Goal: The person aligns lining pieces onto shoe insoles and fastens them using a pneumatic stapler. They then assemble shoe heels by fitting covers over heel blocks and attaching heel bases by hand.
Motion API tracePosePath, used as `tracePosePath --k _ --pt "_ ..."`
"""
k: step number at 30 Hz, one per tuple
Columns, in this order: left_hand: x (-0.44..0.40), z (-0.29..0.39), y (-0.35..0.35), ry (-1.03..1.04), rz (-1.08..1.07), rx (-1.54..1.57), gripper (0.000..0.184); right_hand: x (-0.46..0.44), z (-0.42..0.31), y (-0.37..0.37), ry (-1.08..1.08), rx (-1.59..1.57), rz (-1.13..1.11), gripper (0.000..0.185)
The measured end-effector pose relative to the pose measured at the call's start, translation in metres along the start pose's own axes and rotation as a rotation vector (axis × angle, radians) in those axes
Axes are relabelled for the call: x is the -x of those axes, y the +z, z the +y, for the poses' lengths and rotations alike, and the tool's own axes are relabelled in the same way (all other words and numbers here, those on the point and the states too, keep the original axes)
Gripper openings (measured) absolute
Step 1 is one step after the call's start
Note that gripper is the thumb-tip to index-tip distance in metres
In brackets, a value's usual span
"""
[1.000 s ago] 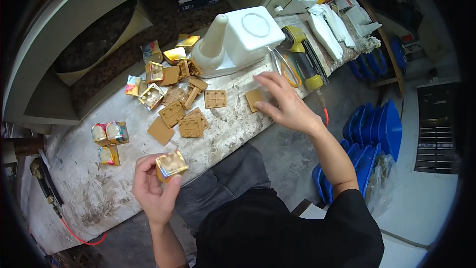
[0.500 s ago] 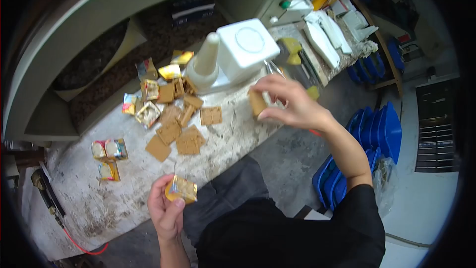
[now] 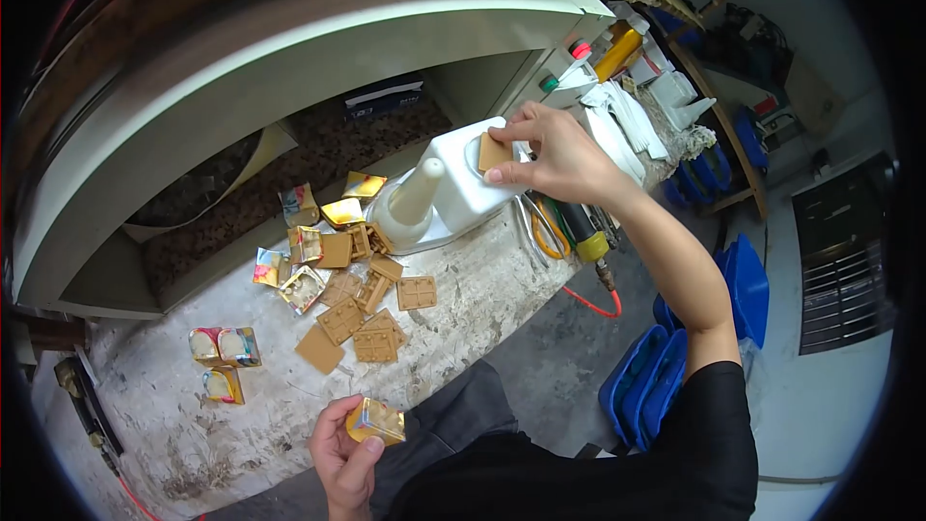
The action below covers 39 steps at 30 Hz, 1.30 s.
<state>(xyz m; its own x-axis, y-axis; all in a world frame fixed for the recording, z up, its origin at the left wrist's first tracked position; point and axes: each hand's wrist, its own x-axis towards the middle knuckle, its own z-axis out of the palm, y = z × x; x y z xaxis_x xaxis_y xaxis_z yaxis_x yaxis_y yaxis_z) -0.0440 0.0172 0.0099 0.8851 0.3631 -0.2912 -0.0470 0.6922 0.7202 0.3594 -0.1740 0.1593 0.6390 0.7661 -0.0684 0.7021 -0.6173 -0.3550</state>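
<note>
Currently gripping a small printed block (image 3: 376, 421) with a gold face in the left hand (image 3: 343, 460), pressed between thumb and curled fingers, near the front edge of the stained workbench (image 3: 482, 275). Pinching a thin brown square plate (image 3: 495, 151) in the right hand (image 3: 509, 150), narrowly, between thumb and fingertips. Seen against the white container (image 3: 453, 195), near its round raised ring; impossible to tell whether touching or just above. Just beside that container, standing upright, a pale cone-tipped bottle (image 3: 413, 203). Left of the bottle and toward the front, spread in a loose heap, more brown square pieces (image 3: 340, 321), some ribbed, some smooth, partly overlapping. Along the far left side of the heap, a few colourful printed pieces (image 3: 303, 291). Farther left, well apart from the heap, a small group of printed blocks (image 3: 225, 347), set close together. Under the right forearm, partly hidden, a yellow-and-black tool (image 3: 590, 243) with a red hose (image 3: 590, 305). Below the bench on the right, nested blue bins (image 3: 641, 386).
</note>
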Motion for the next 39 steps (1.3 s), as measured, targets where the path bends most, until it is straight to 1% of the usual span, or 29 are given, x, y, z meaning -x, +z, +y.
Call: tracePosePath --k 2,3,6,11,14,15,17,18,20,21,23,24,27,28,33,36,37,39 --pt "-0.002 0.002 0.000 0.008 0.008 0.010 0.059 0.005 -0.009 -0.003 0.080 0.054 0.021 0.067" --pt "-0.001 0.004 -0.001 0.008 -0.004 0.013 0.059 0.002 -0.008 -0.005 0.075 0.059 0.020 0.067" --pt "-0.002 0.012 -0.001 0.019 -0.024 0.006 0.058 -0.014 0.006 -0.007 -0.174 -0.038 -0.068 0.059" --pt "-0.003 0.008 -0.002 0.025 -0.067 0.007 0.055 -0.007 0.010 0.002 -0.098 -0.041 0.056 0.062" --pt "-0.005 -0.001 0.001 0.027 -0.104 0.089 0.055 0.028 0.003 -0.005 0.099 -0.473 0.084 0.066" --pt "-0.009 -0.002 0.008 0.005 -0.105 0.154 0.055 0.038 -0.004 -0.002 0.085 -0.465 0.072 0.066" --pt "-0.015 0.000 0.020 -0.073 -0.119 0.259 0.056 0.076 -0.021 0.012 0.024 -1.228 0.120 0.076" --pt "-0.020 0.001 0.029 -0.084 -0.117 0.254 0.056 0.091 -0.033 0.020 0.034 -1.235 0.123 0.076" --pt "-0.029 0.004 0.047 -0.105 -0.250 0.233 0.061 0.110 -0.066 0.039 -0.168 -1.401 -0.004 0.079" --pt "-0.032 0.008 0.056 -0.107 -0.237 0.221 0.061 0.117 -0.075 0.044 -0.169 -1.418 -0.008 0.079" --pt "-0.034 0.015 0.074 -0.160 -0.364 0.275 0.063 0.128 -0.089 0.052 -0.153 -1.448 -0.152 0.083" --pt "-0.031 0.016 0.077 -0.161 -0.352 0.268 0.063 0.132 -0.094 0.055 -0.145 -1.460 -0.222 0.085" --pt "-0.027 0.018 0.085 -0.181 -0.411 0.431 0.057 0.136 -0.100 0.057 -0.138 -1.459 -0.283 0.085" --pt "-0.025 0.019 0.086 -0.178 -0.405 0.429 0.057 0.137 -0.102 0.059 -0.131 -1.454 -0.311 0.084" --pt "-0.017 0.016 0.086 -0.196 -0.389 0.437 0.056 0.136 -0.104 0.069 -0.173 -1.347 -0.276 0.078" --pt "-0.014 0.015 0.080 -0.204 -0.351 0.390 0.056 0.134 -0.103 0.061 -0.305 -0.939 -0.236 0.072" --pt "-0.014 0.015 0.079 -0.178 -0.339 0.304 0.056 0.132 -0.104 0.061 -0.302 -0.941 -0.238 0.072" --pt "-0.011 0.014 0.076 -0.137 -0.306 0.133 0.057 0.130 -0.109 0.065 -0.445 -0.769 -0.144 0.069"
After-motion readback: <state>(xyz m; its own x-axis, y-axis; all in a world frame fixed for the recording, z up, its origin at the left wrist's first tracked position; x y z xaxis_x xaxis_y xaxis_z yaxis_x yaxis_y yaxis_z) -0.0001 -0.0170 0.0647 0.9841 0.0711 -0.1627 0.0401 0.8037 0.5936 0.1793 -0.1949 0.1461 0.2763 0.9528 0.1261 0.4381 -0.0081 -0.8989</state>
